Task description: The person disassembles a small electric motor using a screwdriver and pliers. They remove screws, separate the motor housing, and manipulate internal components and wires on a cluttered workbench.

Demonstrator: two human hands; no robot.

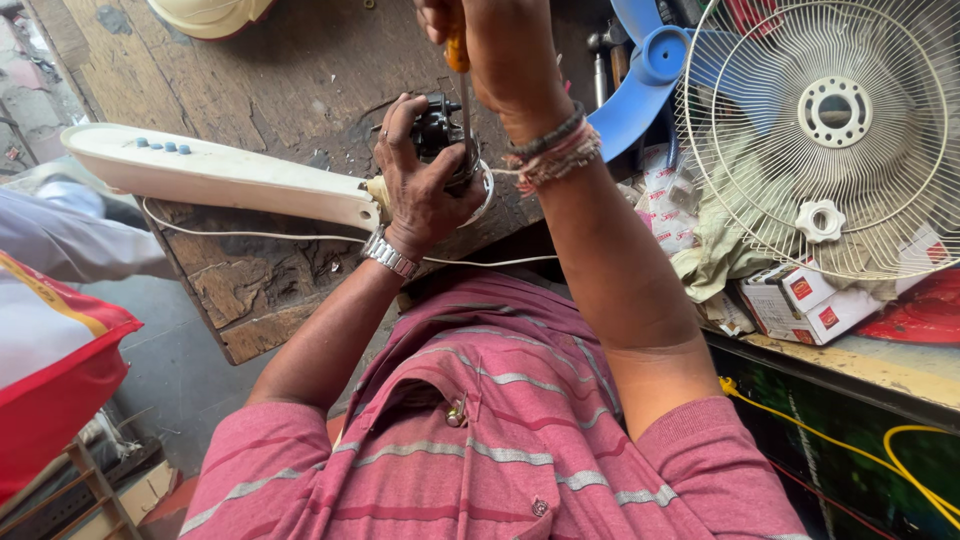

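My left hand (pixel 420 190) is clamped around the dark motor (pixel 437 128) at the end of the cream fan body (pixel 215 172), I judge to steady it. My right hand (pixel 500 50), at twelve o'clock, is closed on a screwdriver (pixel 462 90) standing upright into the motor. The worn wooden bench (pixel 290 80) carries them; a wire fan guard (pixel 835 130) lies at two o'clock, blue blades (pixel 645 75) beside it.

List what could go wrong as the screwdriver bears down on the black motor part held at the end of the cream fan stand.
The orange-handled screwdriver could slip off the black motor part into the left hand gripping it. The thin white cord trailing over the worn wooden bench edge might snag and tug the cream plastic stand.
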